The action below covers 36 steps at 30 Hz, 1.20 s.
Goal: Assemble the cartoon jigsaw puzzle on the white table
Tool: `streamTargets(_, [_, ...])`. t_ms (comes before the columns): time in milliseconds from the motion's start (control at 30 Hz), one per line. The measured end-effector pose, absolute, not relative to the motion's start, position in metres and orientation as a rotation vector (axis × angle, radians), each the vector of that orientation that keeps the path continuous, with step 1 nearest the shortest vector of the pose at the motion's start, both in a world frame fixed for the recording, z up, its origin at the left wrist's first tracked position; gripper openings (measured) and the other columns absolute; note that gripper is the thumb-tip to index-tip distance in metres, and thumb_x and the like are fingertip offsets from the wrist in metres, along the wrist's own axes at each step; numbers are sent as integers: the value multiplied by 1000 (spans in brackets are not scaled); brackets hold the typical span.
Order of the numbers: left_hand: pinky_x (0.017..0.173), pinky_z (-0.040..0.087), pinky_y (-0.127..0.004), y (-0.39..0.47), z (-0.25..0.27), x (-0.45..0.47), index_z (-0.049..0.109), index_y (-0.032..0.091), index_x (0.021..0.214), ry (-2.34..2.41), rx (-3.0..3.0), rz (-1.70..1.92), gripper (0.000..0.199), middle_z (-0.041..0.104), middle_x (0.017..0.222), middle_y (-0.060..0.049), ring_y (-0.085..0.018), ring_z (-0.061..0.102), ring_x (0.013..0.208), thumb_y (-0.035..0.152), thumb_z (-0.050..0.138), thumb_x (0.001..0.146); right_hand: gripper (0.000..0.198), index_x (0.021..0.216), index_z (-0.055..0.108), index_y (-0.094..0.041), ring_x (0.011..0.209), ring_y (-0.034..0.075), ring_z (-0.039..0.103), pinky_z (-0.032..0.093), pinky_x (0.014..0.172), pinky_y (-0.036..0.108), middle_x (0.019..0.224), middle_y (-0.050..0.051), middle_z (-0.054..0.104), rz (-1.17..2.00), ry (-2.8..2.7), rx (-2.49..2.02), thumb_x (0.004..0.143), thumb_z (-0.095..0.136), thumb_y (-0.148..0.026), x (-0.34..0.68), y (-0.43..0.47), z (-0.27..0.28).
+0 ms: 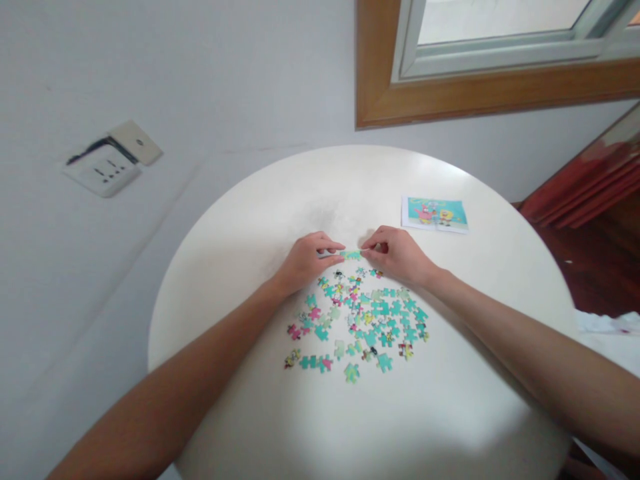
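Note:
A short strip of joined jigsaw puzzle pieces, teal with yellow-green marks, lies just beyond a spread of loose pieces. My left hand has thumb and fingers closed at the strip's left end. At the other end, my right hand pinches the strip's edge between thumb and index finger. Nearer to me, the loose puzzle pieces are scattered in teal, pink, yellow and pale green. Fingertips partly cover both ends of the strip.
A printed picture card with two cartoon figures lies at the right rear of the round white table. Behind the table stands a white wall with a socket. A wood-framed window is above, and a red curtain hangs at right.

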State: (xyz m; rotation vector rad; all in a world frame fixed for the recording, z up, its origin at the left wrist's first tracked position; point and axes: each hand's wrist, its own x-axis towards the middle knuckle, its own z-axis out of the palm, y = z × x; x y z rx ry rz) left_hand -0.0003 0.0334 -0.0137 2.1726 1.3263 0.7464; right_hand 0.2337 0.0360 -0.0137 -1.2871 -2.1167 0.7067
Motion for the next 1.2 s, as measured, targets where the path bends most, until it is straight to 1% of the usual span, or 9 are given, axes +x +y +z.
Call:
streamTargets(133, [71,48,-27,33,-12,-1,77,23,96,1349,2172,744,18,67,84,-3,-14,60,73,29,72,79,17,89,76,-21,71,15,56,43,68,32,93,7,67,712,-2129,-1296,79,64,-27,233,34,-15])
streamTargets(600, [71,47,-27,34,-15,0,78,23,94,1382,2190,751,18,68,86,-3,-15,61,76,32,71,80,14,86,73,-21,74,16,54,39,67,31,89,5,66,590,-2158,-1343,81,62,-27,228,35,-15])
streamTargets(833, [72,47,-27,33,-13,2,78,22,92,1384,2164,770,16,68,85,-3,-14,61,75,28,73,78,15,87,73,-21,73,16,54,39,67,31,88,5,66,581,-2163,-1333,81,62,-28,228,35,-15])
streamTargets(1200, [72,48,-28,32,-12,2,78,22,91,1388,2166,763,16,69,86,-4,-15,62,76,30,72,79,15,87,73,-21,74,17,55,39,67,33,86,6,65,588,-2161,-1325,81,62,-27,229,35,-16])
